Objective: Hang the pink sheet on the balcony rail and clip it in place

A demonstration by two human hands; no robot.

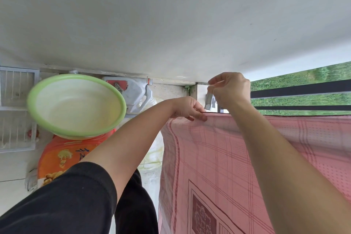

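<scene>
Fingers (218, 79) of right hand (230, 89) pinch clip (208, 103), mouth down, just above sheet (247, 157) edge. Left hand (187, 108) grips that edge, just left of clip. Sheet draped over rail (303, 88), edge running left-right. Next, likely: short drop straight down onto fold.

Single head-worn wide-angle view, facing the balcony rail (300, 88), close in

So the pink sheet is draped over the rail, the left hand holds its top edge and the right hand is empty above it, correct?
Not quite. The right hand is not empty: its grip pinches a grey clip just above the top edge of the pink sheet, as the head view shows. The rest stands: the sheet hangs draped and the left hand holds that edge.
</scene>
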